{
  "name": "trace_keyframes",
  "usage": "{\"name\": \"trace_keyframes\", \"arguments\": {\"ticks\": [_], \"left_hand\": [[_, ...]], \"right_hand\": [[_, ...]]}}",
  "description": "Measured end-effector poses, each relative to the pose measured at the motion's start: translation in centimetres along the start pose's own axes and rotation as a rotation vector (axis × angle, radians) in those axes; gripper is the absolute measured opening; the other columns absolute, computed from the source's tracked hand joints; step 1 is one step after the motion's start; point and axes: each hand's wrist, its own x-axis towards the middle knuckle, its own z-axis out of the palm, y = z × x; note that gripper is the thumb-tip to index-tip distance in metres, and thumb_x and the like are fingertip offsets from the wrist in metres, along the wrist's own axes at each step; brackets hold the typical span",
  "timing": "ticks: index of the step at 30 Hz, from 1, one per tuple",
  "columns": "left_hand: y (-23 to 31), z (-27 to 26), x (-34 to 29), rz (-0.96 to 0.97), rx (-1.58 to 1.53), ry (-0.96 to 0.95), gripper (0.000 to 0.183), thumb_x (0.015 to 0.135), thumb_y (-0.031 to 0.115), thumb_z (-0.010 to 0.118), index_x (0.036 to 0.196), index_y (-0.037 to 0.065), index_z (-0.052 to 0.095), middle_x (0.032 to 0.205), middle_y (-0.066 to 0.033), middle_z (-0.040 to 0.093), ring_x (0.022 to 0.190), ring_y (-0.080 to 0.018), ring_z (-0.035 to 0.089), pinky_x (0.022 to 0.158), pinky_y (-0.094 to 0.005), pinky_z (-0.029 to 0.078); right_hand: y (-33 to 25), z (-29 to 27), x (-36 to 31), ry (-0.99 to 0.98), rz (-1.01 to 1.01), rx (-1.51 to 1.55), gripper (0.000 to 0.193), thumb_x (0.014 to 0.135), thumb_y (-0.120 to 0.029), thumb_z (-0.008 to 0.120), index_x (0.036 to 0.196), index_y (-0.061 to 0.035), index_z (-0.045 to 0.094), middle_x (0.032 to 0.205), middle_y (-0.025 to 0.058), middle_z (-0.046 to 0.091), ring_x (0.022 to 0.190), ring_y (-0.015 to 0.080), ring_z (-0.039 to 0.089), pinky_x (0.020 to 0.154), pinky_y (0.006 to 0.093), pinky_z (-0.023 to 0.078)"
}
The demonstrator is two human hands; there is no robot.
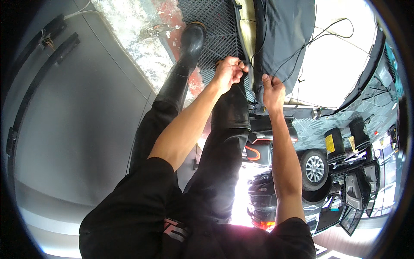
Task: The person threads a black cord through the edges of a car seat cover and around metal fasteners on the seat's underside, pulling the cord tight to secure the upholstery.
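Along the near edge of a dark grey fabric cover [282,36], my right hand [273,92] is closed, its thumb lying on top of the cloth. The cover lies over a large pale, padded-looking piece [334,60], whose yellowish edge [247,26] shows at the left. My left hand [230,74] is beside that edge with its fingers curled in a pinch; whatever they hold is too small to make out. A thin black cord [297,51] runs loosely across the cover and loops onto the pale surface.
My black rubber boots [192,45] stand by a grey slatted floor mat [220,39] and worn, painted concrete [133,43]. A smooth grey panel [82,90] fills the left. Behind me are a wheel [315,169], a dark car [262,200] and open car doors [353,194].
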Motion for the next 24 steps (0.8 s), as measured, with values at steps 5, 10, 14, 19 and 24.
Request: {"name": "trace_keyframes", "arguments": {"ticks": [5, 10, 14, 19, 24], "left_hand": [[-0.1, 0.6, -2.7, -0.353, 0.053, -0.021, 0.027, 0.1, 0.024, 0.046, 0.119, 0.012, 0.061, 0.074, -0.0016, 0.063, 0.049, -0.0081, 0.049, 0.044, -0.021, 0.038], [-0.4, 2.7, -1.2, -0.354, 0.107, -0.122, 0.023, 0.101, 0.026, 0.054, 0.114, 0.011, 0.065, 0.07, -0.0005, 0.06, 0.05, -0.0066, 0.051, 0.044, -0.0194, 0.039], [-1.4, 4.6, -0.5, -0.249, 0.159, -0.003, 0.019, 0.097, 0.029, 0.063, 0.099, 0.011, 0.068, 0.075, -0.0006, 0.062, 0.058, -0.0093, 0.055, 0.053, -0.024, 0.044], [-0.6, 5.9, -4.3, 0.226, 0.432, 0.376, 0.021, 0.094, 0.03, 0.065, 0.101, 0.01, 0.066, 0.09, -0.0014, 0.065, 0.091, -0.0135, 0.063, 0.074, -0.0309, 0.051], [10.9, 5.8, -14.5, 0.549, 0.279, 0.363, 0.027, 0.095, 0.033, 0.05, 0.087, 0.009, 0.06, 0.092, -0.0138, 0.07, 0.086, -0.0274, 0.067, 0.089, -0.0417, 0.048]], "right_hand": [[0.4, 0.0, 0.3, -0.03, 0.024, -0.036, 0.042, 0.092, -0.042, 0.064, 0.084, -0.0007, 0.068, 0.064, 0.0175, 0.063, 0.062, 0.0322, 0.064, 0.064, 0.0419, 0.048], [-0.3, -0.4, 0.0, -0.05, 0.023, -0.007, 0.041, 0.092, -0.043, 0.064, 0.087, -0.0029, 0.071, 0.069, 0.0174, 0.066, 0.068, 0.0328, 0.067, 0.065, 0.0412, 0.05], [-1.1, -0.5, -0.2, -0.084, 0.073, 0.047, 0.041, 0.092, -0.044, 0.063, 0.09, -0.0037, 0.072, 0.071, 0.0167, 0.068, 0.067, 0.0319, 0.067, 0.066, 0.04, 0.05], [-1.3, -1.2, -0.5, -0.043, 0.07, 0.109, 0.051, 0.095, -0.051, 0.055, 0.092, -0.005, 0.074, 0.073, 0.0174, 0.068, 0.072, 0.0292, 0.067, 0.071, 0.0392, 0.049], [-0.9, -2.3, -1.0, -0.065, 0.122, 0.22, 0.06, 0.099, -0.056, 0.043, 0.086, -0.0058, 0.071, 0.068, 0.0162, 0.064, 0.072, 0.0309, 0.063, 0.07, 0.0414, 0.047]]}}
